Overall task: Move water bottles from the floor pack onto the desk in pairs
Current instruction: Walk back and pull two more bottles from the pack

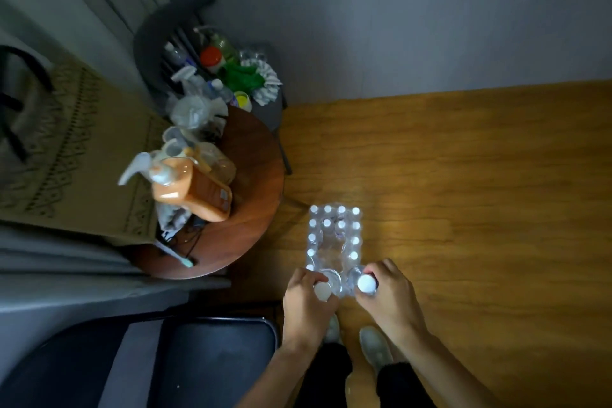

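Head view, looking down: orange pump bottle [195, 189] on the round side table [255, 175] at left. The plastic-wrapped water pack [334, 238] sits on the wood floor [463, 192]. At its near end, left hand [306, 303] grips one capped bottle [323, 291], right hand [392, 295] grips another bottle [366, 284].

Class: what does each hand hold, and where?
Left hand and right hand each grip a clear white-capped plastic water bottle around its neck.
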Motion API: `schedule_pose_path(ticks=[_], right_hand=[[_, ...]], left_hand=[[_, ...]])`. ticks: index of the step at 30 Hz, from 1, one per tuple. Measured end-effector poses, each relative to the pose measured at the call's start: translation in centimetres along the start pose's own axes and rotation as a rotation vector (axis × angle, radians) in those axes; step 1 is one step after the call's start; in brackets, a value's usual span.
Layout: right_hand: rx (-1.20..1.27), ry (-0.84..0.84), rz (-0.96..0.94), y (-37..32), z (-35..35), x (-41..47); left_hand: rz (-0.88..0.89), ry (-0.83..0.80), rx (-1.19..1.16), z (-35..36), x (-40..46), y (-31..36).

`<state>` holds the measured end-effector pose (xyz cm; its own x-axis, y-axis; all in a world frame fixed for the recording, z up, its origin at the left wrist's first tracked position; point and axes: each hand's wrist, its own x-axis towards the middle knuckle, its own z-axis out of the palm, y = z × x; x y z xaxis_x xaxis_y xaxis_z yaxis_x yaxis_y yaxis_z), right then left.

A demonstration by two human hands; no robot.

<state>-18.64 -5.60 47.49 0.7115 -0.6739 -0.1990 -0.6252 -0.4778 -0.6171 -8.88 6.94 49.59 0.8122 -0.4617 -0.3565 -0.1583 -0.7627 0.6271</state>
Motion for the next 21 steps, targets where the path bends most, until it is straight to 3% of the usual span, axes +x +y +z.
schedule_pose_path(ticks=[7,21], right_hand=[[-0.031,-0.079,-0.132,-3.7,-6.1,-5.0],[-0.090,-0.417,-0.756,-9.4,-8.7,-13.5]], left_hand=[[-0.084,0.130,-0.037,-3.9,-9.9,2.1],[-0.613,0.667,-0.250,-5.3,-29.8,2.2]])
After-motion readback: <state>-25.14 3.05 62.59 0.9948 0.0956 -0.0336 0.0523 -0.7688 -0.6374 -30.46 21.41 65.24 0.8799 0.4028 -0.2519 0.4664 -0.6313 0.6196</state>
